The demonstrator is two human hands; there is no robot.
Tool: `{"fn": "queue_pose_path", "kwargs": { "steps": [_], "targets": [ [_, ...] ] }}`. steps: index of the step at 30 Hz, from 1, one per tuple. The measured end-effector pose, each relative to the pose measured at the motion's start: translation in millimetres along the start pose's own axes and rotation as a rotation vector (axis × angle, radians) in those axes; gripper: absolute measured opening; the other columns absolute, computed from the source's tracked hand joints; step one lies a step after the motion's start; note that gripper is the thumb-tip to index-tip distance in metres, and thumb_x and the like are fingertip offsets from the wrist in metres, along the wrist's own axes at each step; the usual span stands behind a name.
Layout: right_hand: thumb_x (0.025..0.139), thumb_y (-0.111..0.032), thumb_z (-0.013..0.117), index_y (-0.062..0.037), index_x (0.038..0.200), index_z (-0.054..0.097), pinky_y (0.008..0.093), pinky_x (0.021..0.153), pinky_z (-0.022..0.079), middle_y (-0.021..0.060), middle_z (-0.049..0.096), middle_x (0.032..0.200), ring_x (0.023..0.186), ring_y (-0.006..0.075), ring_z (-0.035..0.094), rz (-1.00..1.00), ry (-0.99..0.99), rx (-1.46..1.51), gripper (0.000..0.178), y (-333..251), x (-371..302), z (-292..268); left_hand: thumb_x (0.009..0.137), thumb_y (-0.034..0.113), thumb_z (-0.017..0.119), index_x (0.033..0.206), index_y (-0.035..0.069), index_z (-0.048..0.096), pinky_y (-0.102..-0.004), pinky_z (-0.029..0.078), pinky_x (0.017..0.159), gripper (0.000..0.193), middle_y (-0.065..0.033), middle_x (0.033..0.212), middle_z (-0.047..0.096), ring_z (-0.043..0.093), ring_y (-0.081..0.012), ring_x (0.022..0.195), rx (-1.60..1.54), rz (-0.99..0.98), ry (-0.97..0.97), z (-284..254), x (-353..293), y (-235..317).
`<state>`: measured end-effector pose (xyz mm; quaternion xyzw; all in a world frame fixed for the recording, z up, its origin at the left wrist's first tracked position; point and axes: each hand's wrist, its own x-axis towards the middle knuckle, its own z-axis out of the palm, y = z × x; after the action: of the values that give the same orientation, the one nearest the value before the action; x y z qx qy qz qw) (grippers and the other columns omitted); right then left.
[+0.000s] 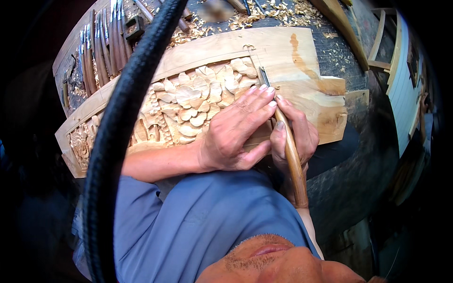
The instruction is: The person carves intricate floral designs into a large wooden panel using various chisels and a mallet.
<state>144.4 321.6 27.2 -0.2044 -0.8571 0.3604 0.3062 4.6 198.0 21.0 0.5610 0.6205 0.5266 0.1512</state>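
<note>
A pale wooden board (285,52) lies before me, carved in relief with leaves and petals (191,96) over its middle and left. My right hand (299,134) is closed round a carving chisel (293,162) with a long brown wooden handle. The chisel's metal blade points away from me and meets the board near the right end of the carved panel. My left hand (231,127) lies over the board, fingers stretched out and thumb apart. Its fingertips touch the chisel near the base of the blade. Part of the right palm is hidden behind the handle.
Several wooden-handled carving tools (101,52) stand in a row at the far left of the dark workbench (337,52). Wood shavings (295,14) are scattered at the back. A curved wooden piece (347,33) lies at far right. A thick black cable (127,99) crosses the view at left.
</note>
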Motion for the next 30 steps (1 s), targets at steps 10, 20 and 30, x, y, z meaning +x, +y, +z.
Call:
{"fn": "queue_pose_path", "kwargs": {
  "steps": [10, 20, 30],
  "targets": [
    [0.093, -0.004, 0.064, 0.0085, 0.121, 0.070, 0.0417, 0.088, 0.065, 0.0246, 0.079, 0.109, 0.099, 0.0375, 0.081, 0.074, 0.001, 0.041, 0.032, 2.6, -4.5, -0.2, 0.078, 0.002, 0.083, 0.144, -0.012, 0.061, -0.0520, 0.048, 0.122, 0.071, -0.0365, 0.147, 0.063, 0.061, -0.0471, 0.142, 0.017, 0.016, -0.031, 0.1, 1.5, 1.1],
    [0.089, -0.002, 0.071, 0.0069, 0.123, 0.071, 0.0415, 0.081, 0.065, 0.0239, 0.079, 0.107, 0.093, 0.0361, 0.082, 0.010, 0.043, -0.033, 0.035, 1.9, 5.6, 10.6, 0.077, -0.002, 0.078, 0.143, -0.011, 0.062, -0.0518, 0.048, 0.122, 0.068, -0.0342, 0.147, 0.064, 0.061, -0.0462, 0.143, 0.009, 0.016, 0.046, 2.4, 2.4, -5.5],
    [0.087, -0.003, 0.068, 0.0100, 0.116, 0.070, 0.0435, 0.083, 0.066, 0.0269, 0.078, 0.104, 0.092, 0.0386, 0.081, 0.097, -0.007, -0.046, 0.032, -15.6, 4.9, -2.1, 0.080, 0.010, 0.085, 0.137, -0.007, 0.064, -0.0534, 0.051, 0.119, 0.064, -0.0301, 0.143, 0.067, 0.067, -0.0444, 0.136, 0.012, 0.034, 0.047, 3.0, 0.5, -5.6]
  ]
}}
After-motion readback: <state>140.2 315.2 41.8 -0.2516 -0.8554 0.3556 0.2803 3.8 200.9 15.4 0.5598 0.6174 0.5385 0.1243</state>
